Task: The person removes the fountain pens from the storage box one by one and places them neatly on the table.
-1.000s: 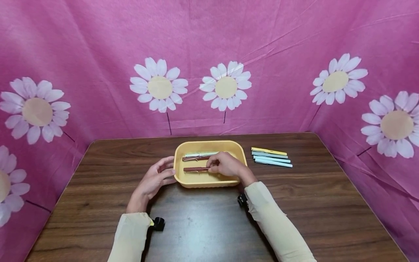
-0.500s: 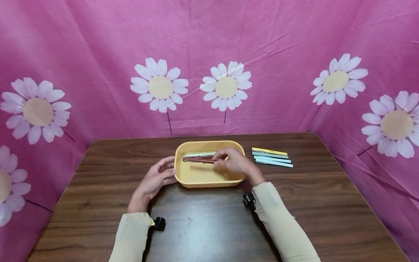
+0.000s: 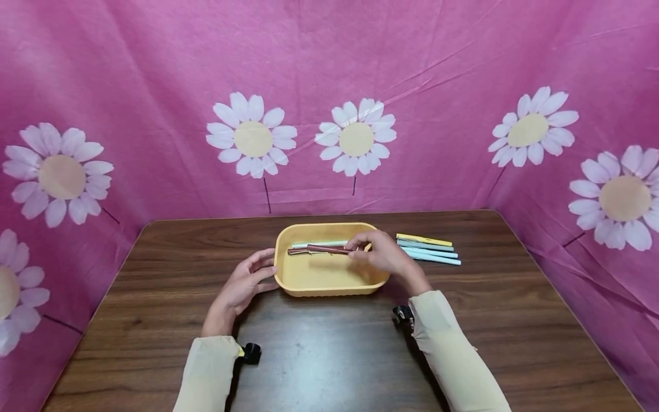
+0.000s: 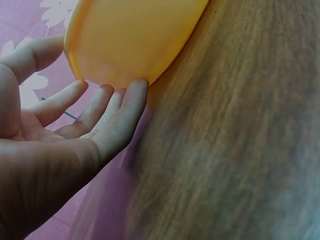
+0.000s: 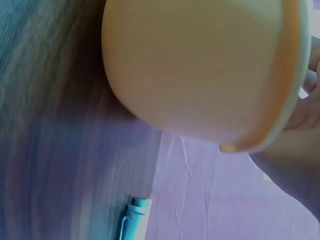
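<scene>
A yellow plastic basket [image 3: 329, 292] stands near the back of the table. My left hand [image 3: 247, 281] rests its fingertips against the basket's left end; in the left wrist view the fingers [image 4: 134, 100] lie loosely spread along the outer wall. Over the basket's right half, my right hand [image 3: 380, 253] pinches a dark red pen [image 3: 327, 249] by its right end. A second dark red pen [image 3: 297, 252] lies partly behind it. Beyond these lies a pale green pen [image 3: 320, 243]. In the right wrist view the basket wall [image 5: 195, 70] hides the pen and most of the hand.
To the basket's right lie several pens side by side: a yellow pen [image 3: 423, 239], a grey-blue one and light blue pens [image 3: 432, 259]. The wooden table [image 3: 309, 355] ends at a pink cloth [image 3: 304, 51] with daisies.
My right hand has moved the dark red pen from the basket's front part back toward the other pens, then right and slightly up. The left hand has stayed at the basket's end.
</scene>
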Action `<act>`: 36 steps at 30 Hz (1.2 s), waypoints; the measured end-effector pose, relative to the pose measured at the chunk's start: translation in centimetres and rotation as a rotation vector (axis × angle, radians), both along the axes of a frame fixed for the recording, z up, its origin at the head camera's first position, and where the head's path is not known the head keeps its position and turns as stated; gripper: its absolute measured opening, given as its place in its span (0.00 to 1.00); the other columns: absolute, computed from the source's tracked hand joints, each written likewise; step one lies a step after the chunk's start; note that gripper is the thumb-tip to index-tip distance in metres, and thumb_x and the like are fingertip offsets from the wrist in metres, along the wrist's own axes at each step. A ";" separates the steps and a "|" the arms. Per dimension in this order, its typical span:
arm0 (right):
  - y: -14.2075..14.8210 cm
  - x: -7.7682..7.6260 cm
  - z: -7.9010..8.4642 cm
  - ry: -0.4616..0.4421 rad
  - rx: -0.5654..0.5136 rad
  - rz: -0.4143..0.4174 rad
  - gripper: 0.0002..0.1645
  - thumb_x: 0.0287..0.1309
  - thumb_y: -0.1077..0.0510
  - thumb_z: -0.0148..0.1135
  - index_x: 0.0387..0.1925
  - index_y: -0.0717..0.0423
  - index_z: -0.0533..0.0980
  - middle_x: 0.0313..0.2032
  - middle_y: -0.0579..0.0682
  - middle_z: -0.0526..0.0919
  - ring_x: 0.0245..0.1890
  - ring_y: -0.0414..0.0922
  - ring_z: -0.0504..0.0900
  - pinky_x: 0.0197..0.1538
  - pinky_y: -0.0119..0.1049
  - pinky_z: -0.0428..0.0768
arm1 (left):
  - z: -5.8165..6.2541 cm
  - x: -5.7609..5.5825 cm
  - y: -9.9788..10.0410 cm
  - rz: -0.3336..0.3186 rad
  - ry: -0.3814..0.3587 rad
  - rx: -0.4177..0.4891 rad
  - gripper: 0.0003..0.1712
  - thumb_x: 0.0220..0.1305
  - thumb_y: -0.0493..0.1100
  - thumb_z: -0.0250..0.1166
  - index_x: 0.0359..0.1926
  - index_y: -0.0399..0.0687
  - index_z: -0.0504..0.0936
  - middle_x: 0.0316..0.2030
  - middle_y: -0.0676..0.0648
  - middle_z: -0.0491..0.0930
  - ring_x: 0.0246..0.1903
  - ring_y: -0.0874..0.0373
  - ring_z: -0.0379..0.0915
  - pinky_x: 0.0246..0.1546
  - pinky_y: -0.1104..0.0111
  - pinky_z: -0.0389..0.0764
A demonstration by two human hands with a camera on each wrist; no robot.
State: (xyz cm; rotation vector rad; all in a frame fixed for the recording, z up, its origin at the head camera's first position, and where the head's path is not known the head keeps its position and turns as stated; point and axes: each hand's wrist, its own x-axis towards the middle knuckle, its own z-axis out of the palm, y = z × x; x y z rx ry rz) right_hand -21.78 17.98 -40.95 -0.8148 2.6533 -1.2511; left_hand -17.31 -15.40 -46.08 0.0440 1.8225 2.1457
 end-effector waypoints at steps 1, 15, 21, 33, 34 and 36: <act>0.2 0.1 0.0 0.003 0.003 -0.010 0.06 0.61 0.65 0.69 0.40 0.58 0.86 0.36 0.46 0.86 0.37 0.43 0.79 0.42 0.39 0.80 | 0.0 0.0 0.0 0.002 -0.006 0.001 0.33 0.72 0.32 0.58 0.73 0.31 0.59 0.65 0.27 0.65 0.52 0.51 0.76 0.50 0.58 0.84; 2.3 1.2 1.0 -0.004 -0.019 -0.085 0.04 0.62 0.65 0.69 0.38 0.57 0.85 0.35 0.47 0.85 0.36 0.45 0.78 0.40 0.42 0.80 | 0.0 -0.1 0.0 -0.002 -0.005 0.009 0.31 0.73 0.31 0.56 0.73 0.28 0.59 0.66 0.27 0.63 0.52 0.52 0.76 0.51 0.60 0.84; 3.9 1.4 1.0 0.006 0.003 -0.108 0.05 0.62 0.65 0.68 0.40 0.59 0.85 0.32 0.47 0.84 0.33 0.45 0.78 0.36 0.37 0.78 | 0.0 -0.1 0.0 -0.012 0.008 0.018 0.32 0.73 0.31 0.56 0.73 0.26 0.58 0.66 0.26 0.63 0.52 0.52 0.76 0.51 0.59 0.84; 6.7 1.3 1.4 0.048 0.067 -0.165 0.05 0.61 0.65 0.69 0.39 0.56 0.86 0.32 0.46 0.84 0.35 0.45 0.78 0.37 0.37 0.78 | 0.1 -0.2 0.0 -0.018 0.014 0.011 0.32 0.72 0.31 0.56 0.73 0.28 0.58 0.67 0.26 0.62 0.52 0.53 0.75 0.52 0.59 0.84; 7.0 1.4 1.3 0.051 0.074 -0.171 0.05 0.61 0.65 0.69 0.39 0.56 0.86 0.32 0.47 0.84 0.35 0.45 0.78 0.36 0.36 0.77 | 0.1 -0.2 0.0 -0.018 0.015 0.010 0.32 0.72 0.31 0.56 0.73 0.28 0.58 0.67 0.26 0.62 0.52 0.53 0.75 0.52 0.59 0.84; 7.5 1.5 1.3 0.059 0.081 -0.181 0.05 0.61 0.65 0.69 0.38 0.56 0.85 0.34 0.48 0.85 0.35 0.45 0.78 0.35 0.34 0.76 | 0.1 -0.1 0.0 -0.017 0.012 0.009 0.32 0.72 0.31 0.56 0.73 0.28 0.58 0.67 0.26 0.62 0.53 0.52 0.75 0.52 0.59 0.84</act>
